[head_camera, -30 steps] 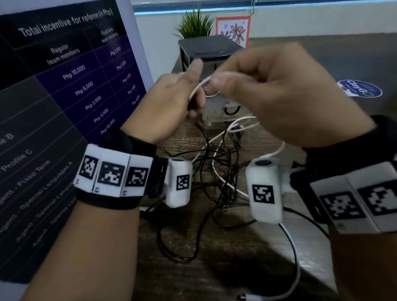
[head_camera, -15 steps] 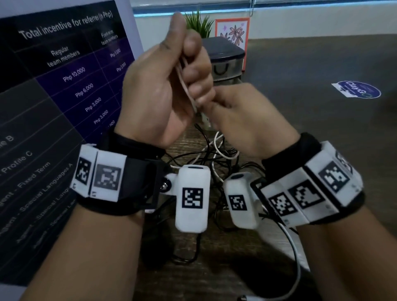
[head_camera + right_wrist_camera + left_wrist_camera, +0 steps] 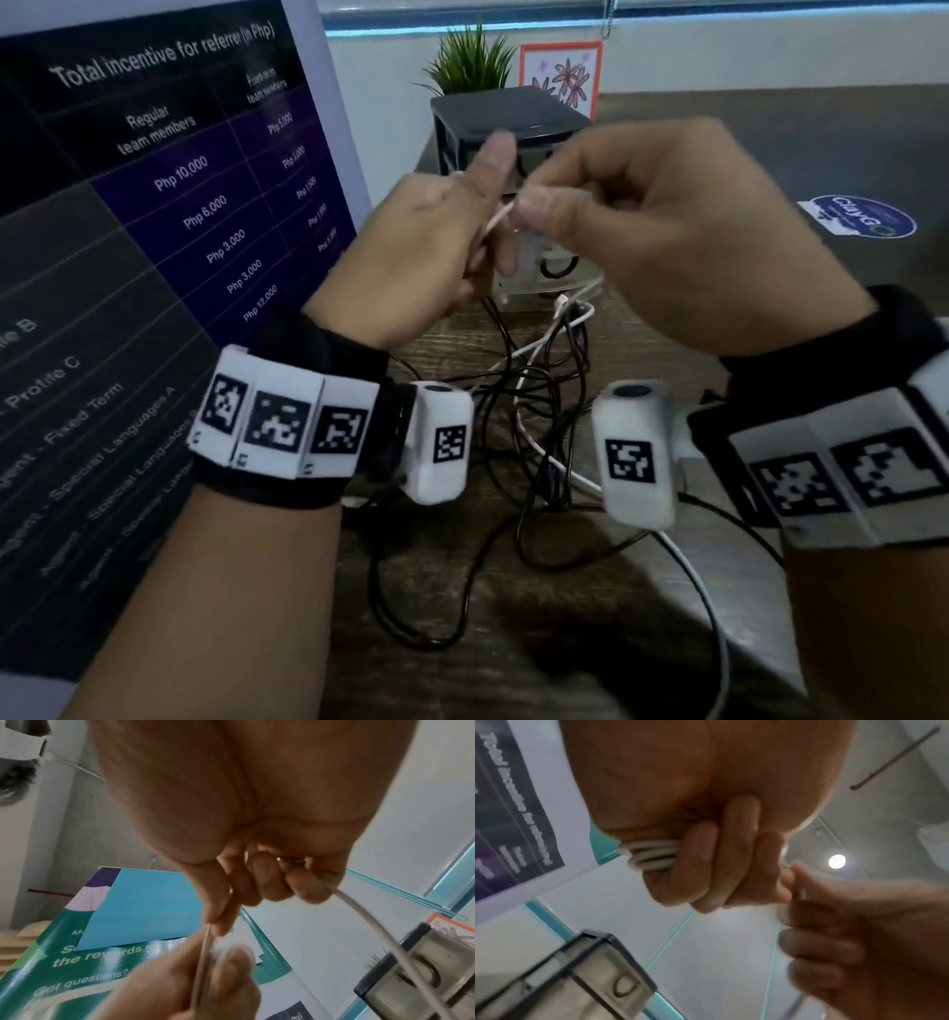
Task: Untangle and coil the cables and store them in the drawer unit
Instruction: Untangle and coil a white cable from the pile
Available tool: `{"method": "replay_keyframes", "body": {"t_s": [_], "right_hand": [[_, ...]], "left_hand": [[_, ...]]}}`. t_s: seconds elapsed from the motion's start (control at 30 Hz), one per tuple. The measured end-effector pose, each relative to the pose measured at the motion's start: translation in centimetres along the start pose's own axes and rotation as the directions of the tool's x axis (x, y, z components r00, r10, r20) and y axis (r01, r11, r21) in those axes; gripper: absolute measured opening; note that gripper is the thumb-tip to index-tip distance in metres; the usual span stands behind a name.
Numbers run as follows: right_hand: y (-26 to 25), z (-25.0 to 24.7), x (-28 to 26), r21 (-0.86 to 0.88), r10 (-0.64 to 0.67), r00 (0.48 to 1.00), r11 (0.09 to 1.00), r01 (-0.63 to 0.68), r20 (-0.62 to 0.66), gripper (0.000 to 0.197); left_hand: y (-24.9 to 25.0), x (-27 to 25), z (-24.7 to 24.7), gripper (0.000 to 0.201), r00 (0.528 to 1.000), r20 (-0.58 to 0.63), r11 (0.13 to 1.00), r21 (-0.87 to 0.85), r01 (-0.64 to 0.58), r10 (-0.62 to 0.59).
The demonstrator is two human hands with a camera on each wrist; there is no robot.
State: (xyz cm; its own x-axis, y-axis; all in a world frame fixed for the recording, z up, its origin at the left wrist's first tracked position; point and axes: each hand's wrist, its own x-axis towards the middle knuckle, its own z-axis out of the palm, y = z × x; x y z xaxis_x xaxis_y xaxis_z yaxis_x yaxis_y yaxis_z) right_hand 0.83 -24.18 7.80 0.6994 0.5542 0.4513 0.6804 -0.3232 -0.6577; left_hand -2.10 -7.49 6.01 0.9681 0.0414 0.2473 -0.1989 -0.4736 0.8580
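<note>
Both hands are raised above the wooden table (image 3: 513, 642) with a white cable (image 3: 495, 221) between them. My left hand (image 3: 436, 241) grips several white loops (image 3: 652, 854) in its curled fingers (image 3: 706, 866). My right hand (image 3: 642, 226) pinches the same cable (image 3: 359, 914) beside the left thumb; the cable runs out between its fingertips (image 3: 306, 888). A tangle of black cables (image 3: 534, 411) and white cable lies on the table below. The dark-topped drawer unit (image 3: 508, 128) stands behind the hands, its lower drawer (image 3: 549, 262) pulled out.
A large printed banner (image 3: 154, 231) stands close on the left. A potted plant (image 3: 472, 61) and a framed flower picture (image 3: 562, 77) sit behind the drawer unit. A blue round sticker (image 3: 868, 218) is on the floor at right.
The left hand came down from its raised, turned-over pose of half a second ago. The right hand rose and moved back to the left thumb with the white cable.
</note>
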Motion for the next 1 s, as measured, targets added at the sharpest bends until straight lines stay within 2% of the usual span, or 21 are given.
{"method": "replay_keyframes", "body": {"t_s": [0.1, 0.17, 0.23, 0.3, 0.4, 0.5, 0.57, 0.6, 0.67, 0.7, 0.77, 0.83, 0.9, 0.97, 1.0], "right_hand": [[0.4, 0.7, 0.5, 0.075, -0.09, 0.977, 0.992, 0.106, -0.192, 0.012], [0.9, 1.3, 0.8, 0.149, -0.127, 0.942, 0.972, 0.18, -0.31, 0.01], [1.4, 1.7, 1.1, 0.223, -0.101, 0.917, 0.954, 0.199, -0.386, 0.012], [1.9, 2.3, 1.4, 0.302, -0.063, 0.928, 0.936, 0.183, -0.367, 0.013], [2.6, 3.8, 1.8, 0.385, 0.0, 0.972, 0.918, 0.093, -0.234, 0.014], [2.7, 4.9, 1.6, 0.248, 0.023, 1.0, 0.969, -0.02, -0.01, 0.022], [2.2, 5.0, 1.2, 0.128, 0.042, 0.992, 0.99, -0.057, 0.12, 0.02], [1.8, 4.7, 0.9, 0.07, 0.055, 0.985, 0.995, -0.067, 0.162, 0.02], [1.1, 4.1, 0.6, -0.028, 0.081, 0.971, 0.997, -0.076, 0.223, 0.025], [0.8, 3.8, 0.5, -0.074, 0.086, 0.967, 0.995, -0.07, 0.241, 0.025], [0.4, 3.0, 0.2, -0.136, 0.076, 0.967, 0.99, -0.044, 0.242, 0.025], [0.2, 2.4, 0.2, -0.15, 0.054, 0.978, 0.988, -0.024, 0.201, 0.022], [0.0, 1.8, 0.2, -0.143, 0.03, 0.991, 0.99, -0.012, 0.128, 0.018], [0.2, 1.1, 0.2, -0.07, -0.032, 0.999, 0.997, 0.032, 0.011, 0.008], [0.3, 0.7, 0.3, -0.035, -0.069, 0.996, 0.997, 0.067, -0.065, 0.009]], "left_hand": [[0.9, -0.5, 0.5, 0.067, 0.994, 0.104, 0.986, -0.168, -0.009, 0.026], [1.1, -0.6, 0.5, 0.06, 0.977, 0.183, 0.928, -0.371, -0.031, 0.106], [1.2, -0.7, 0.3, 0.055, 0.948, 0.252, 0.848, -0.529, -0.032, 0.193], [1.4, -0.7, 0.2, 0.055, 0.919, 0.284, 0.761, -0.648, -0.026, 0.273], [1.7, -0.4, -0.1, 0.054, 0.911, 0.207, 0.605, -0.795, -0.057, 0.358], [1.4, 0.1, -0.9, 0.047, 0.933, 0.047, 0.493, -0.858, -0.145, 0.357], [0.8, 0.4, -1.5, 0.041, 0.948, -0.084, 0.539, -0.806, -0.245, 0.305], [0.4, 0.5, -1.8, 0.039, 0.947, -0.157, 0.613, -0.73, -0.302, 0.28], [-0.4, 0.8, -2.1, 0.035, 0.924, -0.278, 0.839, -0.407, -0.362, 0.263], [-0.9, 1.0, -2.2, 0.035, 0.92, -0.29, 0.924, -0.199, -0.327, 0.264], [-1.4, 1.1, -1.8, 0.039, 0.954, -0.225, 0.98, 0.087, -0.18, 0.196], [-1.5, 1.1, -1.1, 0.049, 0.987, -0.112, 0.967, 0.242, -0.084, 0.114], [-0.9, 0.7, -0.2, 0.061, 0.999, -0.03, 0.971, 0.238, -0.027, 0.035], [0.0, 0.1, 0.2, 0.072, 0.999, 0.034, 0.991, 0.13, 0.026, -0.031], [0.3, -0.2, 0.3, 0.074, 0.997, 0.058, 0.997, 0.068, 0.047, -0.051]]}}
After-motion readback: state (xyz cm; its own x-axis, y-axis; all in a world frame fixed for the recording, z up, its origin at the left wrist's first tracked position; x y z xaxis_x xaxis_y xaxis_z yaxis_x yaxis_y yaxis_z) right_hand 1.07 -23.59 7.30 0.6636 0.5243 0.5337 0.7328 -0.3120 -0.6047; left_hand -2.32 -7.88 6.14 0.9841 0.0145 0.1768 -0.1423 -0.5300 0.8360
